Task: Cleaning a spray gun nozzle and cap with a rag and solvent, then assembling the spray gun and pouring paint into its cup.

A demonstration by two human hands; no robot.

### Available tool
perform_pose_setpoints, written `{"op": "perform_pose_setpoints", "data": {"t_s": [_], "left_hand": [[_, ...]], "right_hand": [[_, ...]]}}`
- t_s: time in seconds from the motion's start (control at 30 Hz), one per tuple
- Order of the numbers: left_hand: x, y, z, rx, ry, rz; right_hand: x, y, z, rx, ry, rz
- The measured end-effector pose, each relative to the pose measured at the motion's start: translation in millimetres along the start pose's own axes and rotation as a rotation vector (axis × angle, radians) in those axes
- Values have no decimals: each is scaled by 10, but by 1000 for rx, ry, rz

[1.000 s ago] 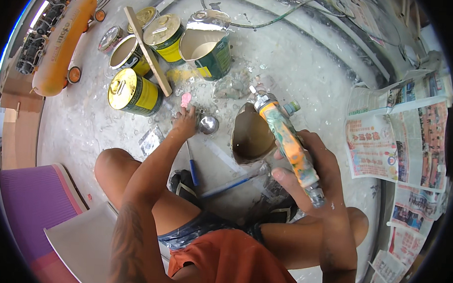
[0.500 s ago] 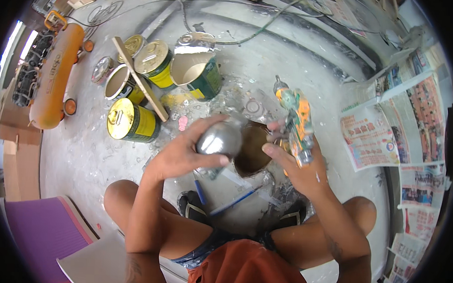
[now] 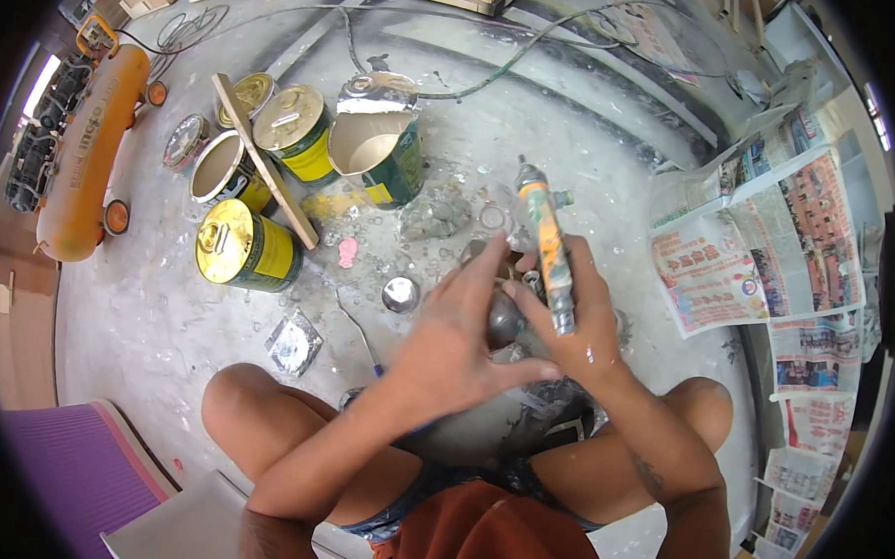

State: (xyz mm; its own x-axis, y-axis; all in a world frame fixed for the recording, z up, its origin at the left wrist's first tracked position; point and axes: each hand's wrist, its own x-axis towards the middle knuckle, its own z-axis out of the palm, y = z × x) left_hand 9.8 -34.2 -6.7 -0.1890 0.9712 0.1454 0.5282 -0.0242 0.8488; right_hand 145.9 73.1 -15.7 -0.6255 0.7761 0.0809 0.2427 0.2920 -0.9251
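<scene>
My right hand [image 3: 589, 314] grips a spray gun [image 3: 546, 239], its orange body smeared with green and white paint and its nozzle pointing away from me. Close beside it, my left hand [image 3: 445, 339] curves around a rounded metal cup [image 3: 506, 323], fingers on the far side and thumb on the near side. The cup sits just left of the gun; whether the two touch is hidden by my fingers. On the floor left of my left hand lie a small shiny round metal piece [image 3: 401, 295] and a thin bent metal rod [image 3: 355, 323] with a blue end.
Paint cans stand ahead on the left, including a closed yellow-topped can [image 3: 247, 243] and an open green can [image 3: 378, 159]. A wooden stick [image 3: 264, 165] leans across them. An orange air compressor [image 3: 92, 159] is far left. A hose [image 3: 514, 65] crosses the floor; newspaper [image 3: 714, 259] hangs on the right.
My left hand has moved right with the metal cup, toward the spray gun. The gun has shifted slightly left. The brown-filled container between my hands is now mostly covered.
</scene>
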Motion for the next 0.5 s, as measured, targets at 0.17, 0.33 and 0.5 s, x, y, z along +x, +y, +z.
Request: {"op": "perform_pose_setpoints", "data": {"t_s": [0.17,0.33,0.5], "left_hand": [[-33,141,216,-81,147,-98],[-13,165,215,-221,210,-95],[-90,34,275,-384,264,-153]], "right_hand": [[-25,-128,44,-22,-181,-42],[30,-78,88,-172,-121,-357],[-14,-104,196,-87,-50,-365]]}}
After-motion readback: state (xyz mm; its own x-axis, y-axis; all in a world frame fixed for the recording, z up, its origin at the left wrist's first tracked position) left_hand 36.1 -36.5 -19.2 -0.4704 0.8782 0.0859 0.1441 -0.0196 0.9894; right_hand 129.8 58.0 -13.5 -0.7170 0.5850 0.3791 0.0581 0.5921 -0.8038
